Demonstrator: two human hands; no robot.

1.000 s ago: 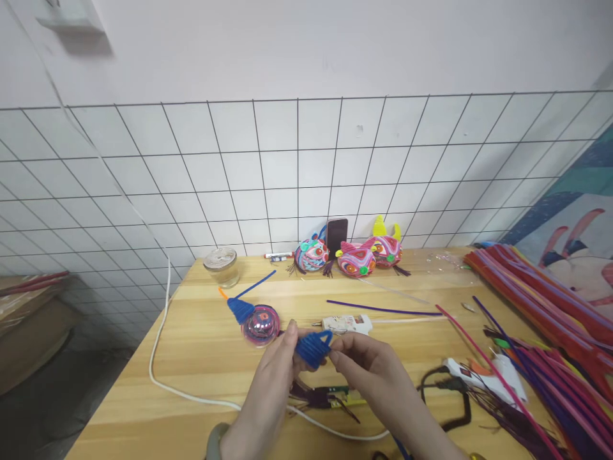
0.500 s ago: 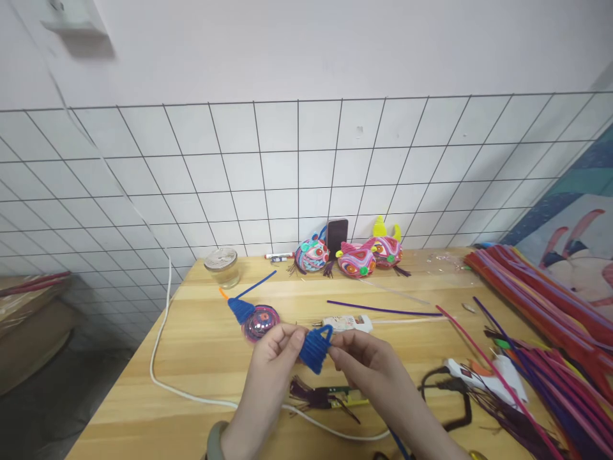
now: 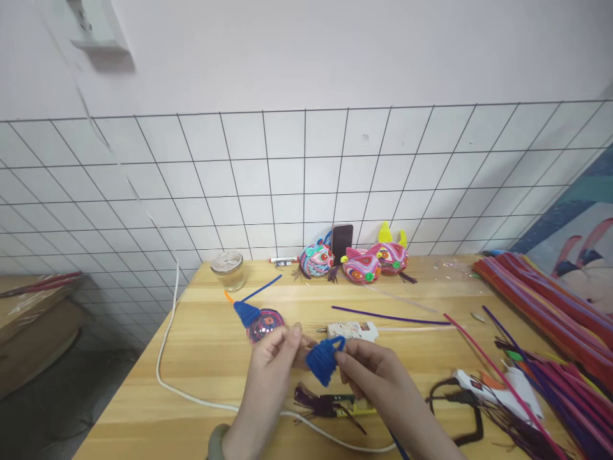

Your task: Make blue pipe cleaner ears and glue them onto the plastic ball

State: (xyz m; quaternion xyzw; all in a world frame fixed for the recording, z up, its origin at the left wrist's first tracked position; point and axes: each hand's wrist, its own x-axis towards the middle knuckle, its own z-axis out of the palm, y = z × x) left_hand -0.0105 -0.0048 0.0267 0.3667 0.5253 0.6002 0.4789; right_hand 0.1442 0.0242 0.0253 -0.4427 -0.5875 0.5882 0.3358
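One blue pipe-cleaner piece (image 3: 320, 364) is well in front of the phone (image 3: 342, 241); my right fingers (image 3: 348, 367) pinch it. Whether my left fingers (image 3: 292, 340) touch it, I cannot tell.

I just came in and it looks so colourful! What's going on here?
A person is holding a small blue wound piece by its looped end in the right hand. The left hand is close beside it; whether it touches is hard to tell. Another blue piece lies at the edge of a round patterned piece. Behind the hands lies a glue gun, and three colourful figures sit near the wall.
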